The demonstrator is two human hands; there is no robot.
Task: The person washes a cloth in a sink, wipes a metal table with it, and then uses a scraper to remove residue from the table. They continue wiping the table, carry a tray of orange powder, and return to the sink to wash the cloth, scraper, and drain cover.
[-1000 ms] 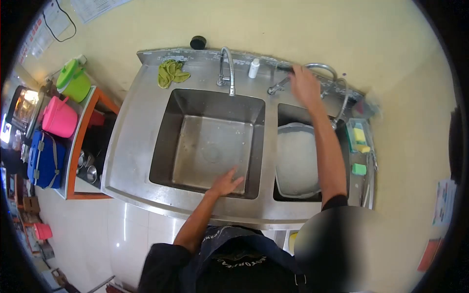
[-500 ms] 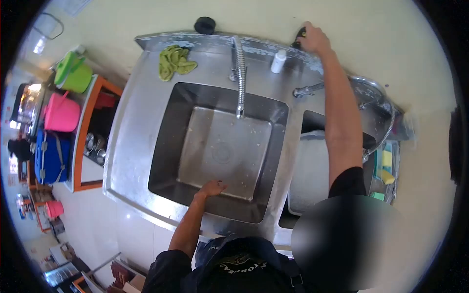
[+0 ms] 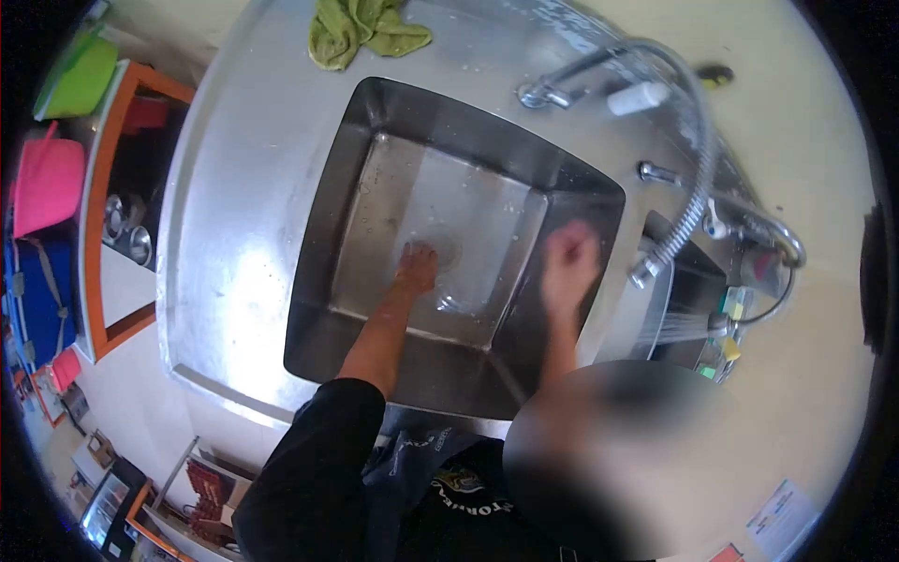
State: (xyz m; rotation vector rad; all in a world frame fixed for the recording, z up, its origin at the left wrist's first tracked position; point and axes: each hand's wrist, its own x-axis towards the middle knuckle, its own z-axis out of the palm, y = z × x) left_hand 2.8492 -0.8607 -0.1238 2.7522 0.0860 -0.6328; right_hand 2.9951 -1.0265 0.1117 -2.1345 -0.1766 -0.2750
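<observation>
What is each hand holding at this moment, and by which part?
Nothing. The left hand presses on the sink floor near the drain; the right hand, blurred, looks empty.

Right hand (image 3: pixel 569 258) motion-blurred, perhaps empty; green cloth (image 3: pixel 367 30) cut off.

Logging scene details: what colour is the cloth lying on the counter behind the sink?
The cloth is yellowish green, seen in the head view.

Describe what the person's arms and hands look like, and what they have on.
Both hands are bare, with no gloves, rings or watch that I can make out. The left hand ends a bare forearm that comes out of a short black sleeve. The right hand is motion-blurred, so its detail is lost, and its upper arm is hidden. A dark apron with pale lettering covers the chest.
</observation>
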